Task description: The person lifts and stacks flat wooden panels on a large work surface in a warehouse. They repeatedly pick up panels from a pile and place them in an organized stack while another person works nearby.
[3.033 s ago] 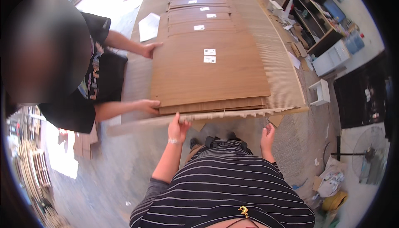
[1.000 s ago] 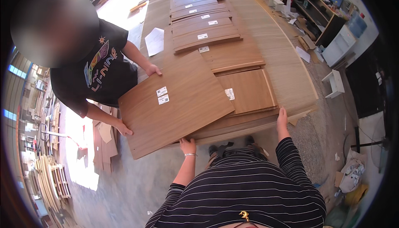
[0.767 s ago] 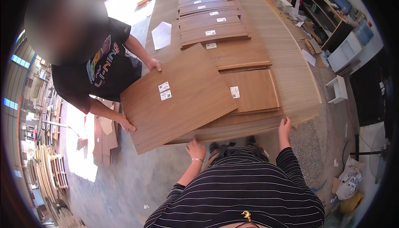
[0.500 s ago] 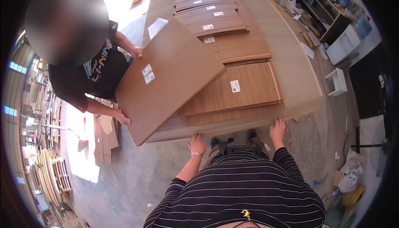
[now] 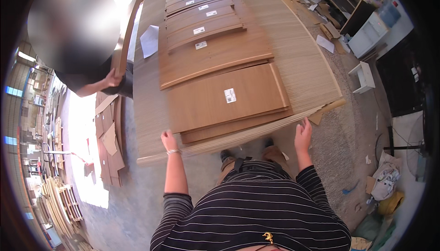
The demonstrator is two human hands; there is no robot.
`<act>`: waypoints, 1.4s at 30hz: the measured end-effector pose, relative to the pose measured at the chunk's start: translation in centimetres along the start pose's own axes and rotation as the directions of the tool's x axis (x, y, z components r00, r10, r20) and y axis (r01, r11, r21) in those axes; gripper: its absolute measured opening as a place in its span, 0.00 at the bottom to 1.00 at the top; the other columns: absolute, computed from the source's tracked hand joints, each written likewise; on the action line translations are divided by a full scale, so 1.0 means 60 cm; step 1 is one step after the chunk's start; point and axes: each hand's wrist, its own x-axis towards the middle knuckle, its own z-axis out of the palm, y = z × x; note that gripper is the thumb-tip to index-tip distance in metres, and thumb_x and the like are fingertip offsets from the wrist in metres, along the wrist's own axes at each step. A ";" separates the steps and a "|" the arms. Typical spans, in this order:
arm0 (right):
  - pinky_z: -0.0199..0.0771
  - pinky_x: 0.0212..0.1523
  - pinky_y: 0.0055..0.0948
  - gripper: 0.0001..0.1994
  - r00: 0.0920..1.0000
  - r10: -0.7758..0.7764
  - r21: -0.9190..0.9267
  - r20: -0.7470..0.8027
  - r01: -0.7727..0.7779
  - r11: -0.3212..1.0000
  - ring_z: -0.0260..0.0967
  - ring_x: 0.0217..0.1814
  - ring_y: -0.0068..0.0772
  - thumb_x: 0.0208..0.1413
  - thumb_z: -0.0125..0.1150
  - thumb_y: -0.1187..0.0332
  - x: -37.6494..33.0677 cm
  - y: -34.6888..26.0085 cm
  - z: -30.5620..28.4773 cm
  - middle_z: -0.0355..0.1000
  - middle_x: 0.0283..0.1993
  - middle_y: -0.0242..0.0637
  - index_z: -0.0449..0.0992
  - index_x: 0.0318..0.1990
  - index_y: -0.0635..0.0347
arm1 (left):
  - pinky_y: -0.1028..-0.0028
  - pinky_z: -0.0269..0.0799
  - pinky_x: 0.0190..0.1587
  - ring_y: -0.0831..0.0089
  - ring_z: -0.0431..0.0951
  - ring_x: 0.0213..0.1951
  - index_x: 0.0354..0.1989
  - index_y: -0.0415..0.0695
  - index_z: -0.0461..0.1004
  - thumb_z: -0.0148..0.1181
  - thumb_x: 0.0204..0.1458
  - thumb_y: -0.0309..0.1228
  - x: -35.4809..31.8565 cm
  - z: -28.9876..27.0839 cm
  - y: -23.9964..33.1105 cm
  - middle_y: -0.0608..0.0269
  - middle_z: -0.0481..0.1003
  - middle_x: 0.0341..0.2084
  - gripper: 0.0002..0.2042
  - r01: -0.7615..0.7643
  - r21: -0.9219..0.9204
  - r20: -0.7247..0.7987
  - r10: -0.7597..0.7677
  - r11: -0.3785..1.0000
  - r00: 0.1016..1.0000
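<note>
A stack of brown wood-grain panels (image 5: 220, 100) with white labels lies on a large corrugated cardboard sheet (image 5: 311, 68) in front of me. My left hand (image 5: 169, 142), with a bracelet at the wrist, is over the sheet beside the near left corner of the lowest panels. Its fingers are blurred, and contact with the wood cannot be made out. My right hand (image 5: 302, 135) is at the sheet's near right edge, fingers curled closed against it. At the left, a co-worker's hand (image 5: 112, 78) holds a large brown panel (image 5: 127, 35) on edge, beside the table.
A white paper (image 5: 149, 41) lies on the sheet's left side. Cardboard pieces (image 5: 110, 136) stand at the left, near stacked boards (image 5: 54, 196). To the right are a small white stool (image 5: 363, 78), a white cabinet (image 5: 369, 33) and a fan (image 5: 416, 148).
The co-worker has moved the large panel left, off the stack, and turned it upright. My left hand has moved left and forward to the panels' corner. My right hand stays by the edge.
</note>
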 end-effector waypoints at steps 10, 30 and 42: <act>0.60 0.51 0.36 0.25 0.919 0.077 -0.067 0.387 -0.055 0.996 0.60 0.53 0.47 0.52 0.49 0.55 0.201 0.034 0.121 0.64 0.49 0.53 0.63 0.51 0.68 | 0.74 0.67 0.31 0.73 0.71 0.29 0.38 0.34 0.69 0.54 0.49 0.40 0.024 0.031 0.015 0.60 0.72 0.29 0.18 0.293 -0.080 0.261 -0.263 0.953 0.929; 0.60 0.49 0.26 0.20 0.819 0.440 0.244 0.368 -0.541 0.805 0.61 0.50 0.28 0.55 0.50 0.63 0.068 0.024 0.031 0.65 0.48 0.36 0.62 0.52 0.65 | 0.78 0.63 0.38 0.78 0.66 0.33 0.37 0.37 0.65 0.53 0.51 0.32 -0.114 -0.060 -0.051 0.64 0.69 0.31 0.11 0.447 -0.313 0.364 -0.329 0.838 0.871; 0.61 0.48 0.27 0.20 0.855 0.432 0.104 0.286 -0.476 0.873 0.62 0.47 0.29 0.56 0.48 0.60 0.082 0.019 0.064 0.66 0.46 0.39 0.63 0.50 0.68 | 0.63 0.56 0.52 0.52 0.62 0.47 0.47 0.30 0.63 0.48 0.52 0.43 -0.100 -0.006 -0.001 0.40 0.63 0.42 0.25 0.177 0.233 0.054 -0.194 0.956 0.979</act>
